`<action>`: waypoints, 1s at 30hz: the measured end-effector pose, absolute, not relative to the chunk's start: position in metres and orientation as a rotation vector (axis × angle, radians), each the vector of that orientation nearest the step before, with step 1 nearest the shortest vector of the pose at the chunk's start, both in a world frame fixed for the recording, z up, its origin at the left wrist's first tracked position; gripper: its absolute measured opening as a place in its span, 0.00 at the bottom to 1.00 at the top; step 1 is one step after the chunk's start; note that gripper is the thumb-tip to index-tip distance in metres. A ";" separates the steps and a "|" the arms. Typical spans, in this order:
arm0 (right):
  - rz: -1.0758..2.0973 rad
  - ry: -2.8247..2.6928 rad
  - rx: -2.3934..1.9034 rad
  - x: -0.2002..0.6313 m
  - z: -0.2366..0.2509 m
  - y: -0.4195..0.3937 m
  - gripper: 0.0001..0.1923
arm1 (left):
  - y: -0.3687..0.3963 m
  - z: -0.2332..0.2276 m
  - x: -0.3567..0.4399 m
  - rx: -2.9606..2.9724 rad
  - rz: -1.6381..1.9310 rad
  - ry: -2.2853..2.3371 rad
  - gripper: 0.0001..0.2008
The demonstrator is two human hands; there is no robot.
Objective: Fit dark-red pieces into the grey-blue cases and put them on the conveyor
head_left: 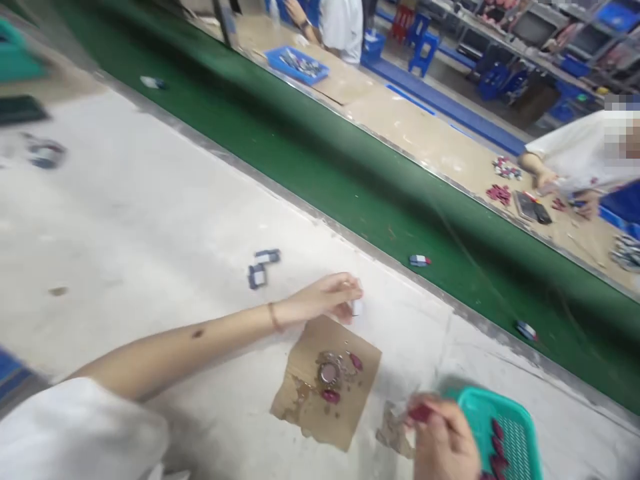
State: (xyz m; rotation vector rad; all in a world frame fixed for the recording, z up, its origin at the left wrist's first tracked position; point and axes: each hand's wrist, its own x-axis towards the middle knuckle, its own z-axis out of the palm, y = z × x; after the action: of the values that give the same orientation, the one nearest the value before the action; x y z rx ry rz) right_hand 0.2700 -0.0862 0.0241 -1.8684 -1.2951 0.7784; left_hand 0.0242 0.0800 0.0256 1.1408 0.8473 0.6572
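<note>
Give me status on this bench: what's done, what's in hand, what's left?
Done, apparently: small finished-looking pieces lie on the green belt, one at. In hand: the left hand pinches a small white part above the cardboard sheet; the right hand holds a red piece beside the teal basket. Left: more red pieces sit in that basket and on the cardboard. The blur hides details.

One cam only, head-worn, looking fwd and down over the bench (150, 220) from above, tilted so the belt (320, 160) runs diagonally upper left to lower right. Near field: left hand (325, 300) mid-frame, right hand (443, 443) at the bottom edge, cardboard (305, 400) between them, all close to the lens. Far field: opposite bench (430, 143) across the belt, shelving (550, 40) top right. Frame is motion-blurred. No 2nd view, so no overlap.
</note>
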 end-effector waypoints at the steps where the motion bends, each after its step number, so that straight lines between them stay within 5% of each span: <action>1: 0.897 -1.151 -1.733 0.256 0.023 -0.081 0.21 | 0.069 0.024 0.018 1.089 0.633 0.829 0.19; 14: 1.197 -0.995 -1.632 0.189 0.005 -0.060 0.19 | 0.016 0.007 -0.004 0.828 0.603 0.887 0.20; 30: 0.397 -2.114 -1.527 0.160 0.001 -0.055 0.19 | 0.015 0.001 -0.005 0.906 0.750 0.923 0.13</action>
State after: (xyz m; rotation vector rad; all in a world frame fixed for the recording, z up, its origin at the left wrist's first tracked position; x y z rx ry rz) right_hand 0.1599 -0.0550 0.0011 -1.5271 -2.1136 0.3972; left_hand -0.0045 0.0152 0.0007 0.9063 0.9232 0.7503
